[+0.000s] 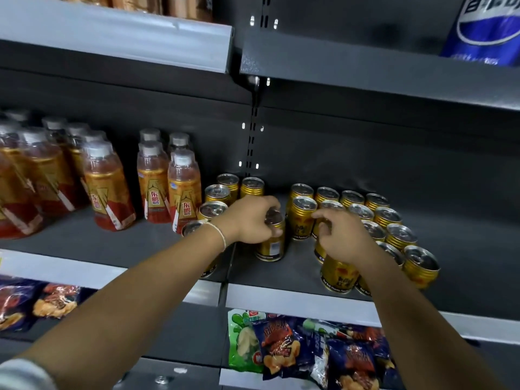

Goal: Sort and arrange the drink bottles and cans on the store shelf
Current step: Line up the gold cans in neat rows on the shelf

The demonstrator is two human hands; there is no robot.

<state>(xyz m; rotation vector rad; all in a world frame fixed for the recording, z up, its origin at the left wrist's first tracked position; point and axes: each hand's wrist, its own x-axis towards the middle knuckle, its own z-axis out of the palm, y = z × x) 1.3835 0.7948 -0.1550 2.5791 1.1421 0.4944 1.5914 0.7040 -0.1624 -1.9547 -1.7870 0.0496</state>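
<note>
Several gold drink cans stand on the dark middle shelf (281, 273). My left hand (250, 220) grips the top of one gold can (271, 244) that stands alone between two can groups. My right hand (342, 237) hovers with curled fingers over the cans in the right group (394, 232), above a front can (339, 275); whether it holds one I cannot tell. A smaller cluster of gold cans (222, 192) sits left of my left hand. Orange drink bottles with silver caps (183, 190) stand further left.
More shrink-wrapped orange bottles (50, 175) fill the shelf's left end. Snack bags (309, 347) lie on the shelf below. A blue cola bottle (486, 29) stands on the upper shelf at right. Bare shelf surface lies to the right of the cans.
</note>
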